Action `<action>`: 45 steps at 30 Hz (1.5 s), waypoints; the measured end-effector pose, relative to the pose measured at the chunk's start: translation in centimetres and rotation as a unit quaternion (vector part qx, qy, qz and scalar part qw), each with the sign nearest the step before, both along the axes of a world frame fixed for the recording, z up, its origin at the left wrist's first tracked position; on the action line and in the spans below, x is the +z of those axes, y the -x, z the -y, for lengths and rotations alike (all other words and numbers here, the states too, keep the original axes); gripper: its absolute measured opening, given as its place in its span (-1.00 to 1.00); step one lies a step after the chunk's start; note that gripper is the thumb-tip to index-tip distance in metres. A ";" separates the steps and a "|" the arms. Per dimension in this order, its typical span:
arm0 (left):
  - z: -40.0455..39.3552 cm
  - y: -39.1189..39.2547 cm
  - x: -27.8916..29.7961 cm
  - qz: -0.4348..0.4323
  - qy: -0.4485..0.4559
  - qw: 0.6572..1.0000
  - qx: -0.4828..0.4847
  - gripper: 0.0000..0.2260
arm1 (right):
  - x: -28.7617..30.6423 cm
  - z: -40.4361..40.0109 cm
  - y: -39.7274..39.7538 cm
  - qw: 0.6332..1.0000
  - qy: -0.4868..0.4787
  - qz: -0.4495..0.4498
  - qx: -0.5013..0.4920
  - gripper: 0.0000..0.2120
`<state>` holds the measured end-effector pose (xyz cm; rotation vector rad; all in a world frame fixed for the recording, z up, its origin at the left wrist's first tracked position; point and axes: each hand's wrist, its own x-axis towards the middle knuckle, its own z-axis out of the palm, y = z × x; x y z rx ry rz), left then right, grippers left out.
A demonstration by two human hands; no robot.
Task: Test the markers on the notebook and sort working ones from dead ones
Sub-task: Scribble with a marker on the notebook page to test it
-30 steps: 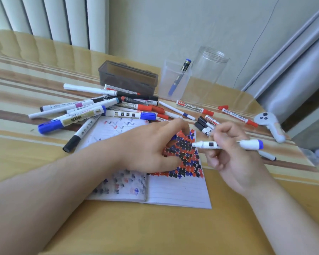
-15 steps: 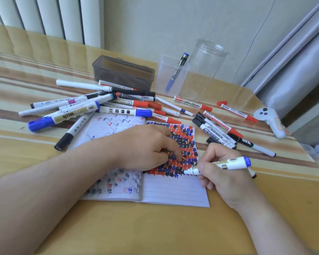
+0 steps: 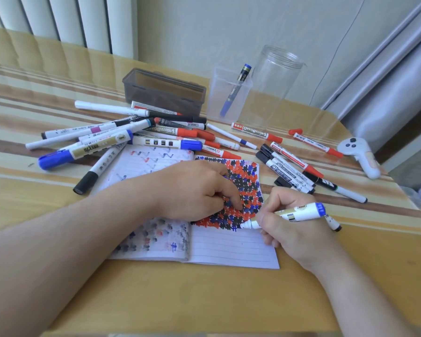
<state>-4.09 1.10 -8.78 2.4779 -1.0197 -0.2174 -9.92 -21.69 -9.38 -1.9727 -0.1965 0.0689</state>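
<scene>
**Head view: marker tip on a page already crowded with ink**

Your right hand [image 3: 293, 222] grips a blue-capped marker [image 3: 299, 212], its tip touching the right page of the notebook [image 3: 231, 249] at the lower edge of the dense red, black and blue scribbles. Your left hand [image 3: 195, 190] lies with curled fingers on the notebook, pressing the pages flat; it seems to hold nothing.

The main risk, as I judge it, is a misread: a faint stroke laid among those scribbles could pass for old ink, and a dead marker would be sorted as working. The blank lines just below are safer ground.

Your right wrist sits near the loose markers [image 3: 299, 171] on the desk [image 3: 204, 300]; a sweep could roll them off or mix tested with untested. The pile [image 3: 122, 139] behind the notebook invites the same confusion. The square clear cup [image 3: 230, 93] holds one pen, the tall jar [image 3: 275, 86] beside it looks empty, so keep clear which takes which.
</scene>
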 end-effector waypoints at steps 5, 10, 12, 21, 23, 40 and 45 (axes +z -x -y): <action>0.0 -0.1 0.1 0.001 -0.002 1.000 -0.006 -0.65 | 0.0 0.1 -0.1 1.000 0.009 0.001 -0.007 -0.84; 0.0 -0.1 0.1 -0.001 -0.001 1.000 -0.007 -0.65 | 0.1 0.1 0.0 1.000 -0.009 0.001 0.007 -0.82; 0.0 -0.1 0.0 -0.004 0.000 1.000 -0.005 -0.65 | 0.0 0.0 -0.1 1.000 0.000 0.002 0.013 -0.80; -0.1 -0.2 -0.1 -0.001 0.008 1.000 -0.012 -0.64 | -0.2 0.2 -0.3 1.000 -0.023 0.010 0.010 -0.84; -0.1 -0.1 0.0 -0.001 0.010 1.000 -0.011 -0.62 | -0.3 0.3 -0.3 1.000 -0.010 0.008 0.015 -0.82; -1.2 -0.9 0.1 -0.063 0.123 0.989 0.058 -0.81 | 0.1 1.9 -1.3 0.951 -0.304 -0.050 0.024 -0.67; -0.9 -0.9 -0.2 -0.002 0.077 0.996 0.045 -0.78 | 0.2 2.2 -1.5 0.941 -0.328 -0.082 0.010 -0.81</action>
